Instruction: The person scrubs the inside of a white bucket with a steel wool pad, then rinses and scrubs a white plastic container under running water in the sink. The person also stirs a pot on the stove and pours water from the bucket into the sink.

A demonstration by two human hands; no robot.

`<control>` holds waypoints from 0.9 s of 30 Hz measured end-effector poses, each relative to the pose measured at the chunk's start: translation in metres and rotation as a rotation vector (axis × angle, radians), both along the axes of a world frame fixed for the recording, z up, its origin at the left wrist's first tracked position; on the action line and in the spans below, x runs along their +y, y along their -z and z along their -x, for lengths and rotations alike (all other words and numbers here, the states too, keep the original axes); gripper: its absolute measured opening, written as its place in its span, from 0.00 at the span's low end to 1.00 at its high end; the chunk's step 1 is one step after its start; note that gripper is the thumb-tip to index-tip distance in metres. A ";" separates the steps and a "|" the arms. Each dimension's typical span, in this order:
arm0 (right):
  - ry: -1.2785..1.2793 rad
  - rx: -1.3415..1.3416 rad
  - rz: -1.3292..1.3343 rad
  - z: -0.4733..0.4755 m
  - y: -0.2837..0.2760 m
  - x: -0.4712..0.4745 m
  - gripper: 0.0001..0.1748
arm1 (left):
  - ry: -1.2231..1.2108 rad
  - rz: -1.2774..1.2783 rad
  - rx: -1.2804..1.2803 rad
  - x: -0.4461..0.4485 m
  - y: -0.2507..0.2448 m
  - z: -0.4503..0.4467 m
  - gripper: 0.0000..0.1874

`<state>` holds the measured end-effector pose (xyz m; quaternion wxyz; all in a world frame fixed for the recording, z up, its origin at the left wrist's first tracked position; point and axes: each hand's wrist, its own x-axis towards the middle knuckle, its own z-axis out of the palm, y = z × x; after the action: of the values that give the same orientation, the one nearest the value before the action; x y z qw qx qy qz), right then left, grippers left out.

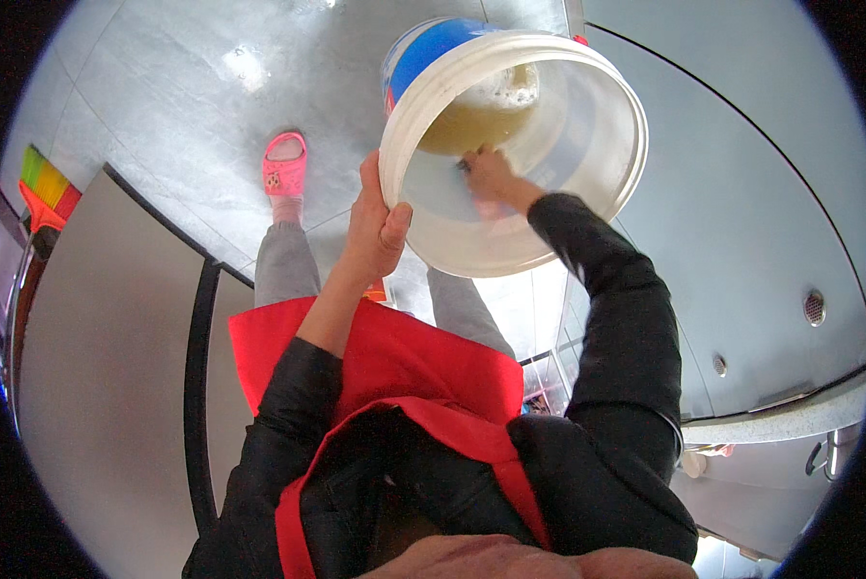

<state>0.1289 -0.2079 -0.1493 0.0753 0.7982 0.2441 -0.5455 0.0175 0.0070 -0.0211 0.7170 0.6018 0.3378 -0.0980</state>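
Note:
A large white plastic bucket (516, 257) with a blue band outside is tilted, its mouth facing me. Cloudy yellowish liquid with some foam (509, 90) lies inside, towards the far side. My left hand (378, 224) grips the rim at the bucket's left, thumb on the near side. Inside the bucket, my right hand (492, 177) is closed near the wall, just short of the liquid. Something small and dark shows at its fingertips, blurred, and I cannot tell what it is.
Grey floor tiles (165, 108) lie around my foot in a pink slipper (286, 166). A grey panel (114, 311) with black edging stands at the left, beside a broom with multicoloured bristles (48, 184). Metal cabinet fronts (751, 239) and a counter edge (780, 423) are at the right.

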 end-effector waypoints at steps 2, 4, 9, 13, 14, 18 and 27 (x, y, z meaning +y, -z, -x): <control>-0.518 -0.182 -0.054 -0.037 0.029 -0.012 0.12 | 0.012 -0.042 -0.014 0.000 0.000 0.001 0.47; -0.532 -0.401 -0.155 -0.058 0.054 -0.006 0.11 | 0.023 -0.074 -0.016 0.001 0.000 0.001 0.46; -0.153 -0.548 -0.188 -0.041 0.063 0.043 0.14 | 0.035 -0.052 0.023 0.001 0.001 0.002 0.43; 0.323 -0.148 -0.301 -0.052 0.013 0.078 0.20 | 0.020 -0.072 0.025 0.000 0.000 0.003 0.41; 0.579 -0.067 -0.364 -0.058 -0.005 0.085 0.22 | 0.024 -0.066 0.038 0.000 0.001 0.003 0.41; 0.458 -0.112 -0.797 -0.051 -0.076 0.107 0.19 | 0.014 -0.107 -0.002 -0.002 0.003 0.002 0.39; 0.101 0.207 -0.162 0.021 -0.152 0.019 0.19 | -0.021 -0.088 -0.033 -0.005 0.006 0.005 0.43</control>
<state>0.1084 -0.1888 0.0026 -0.0427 0.7524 0.2533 -0.6066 0.0127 0.0020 -0.0273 0.6965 0.6306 0.3360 -0.0656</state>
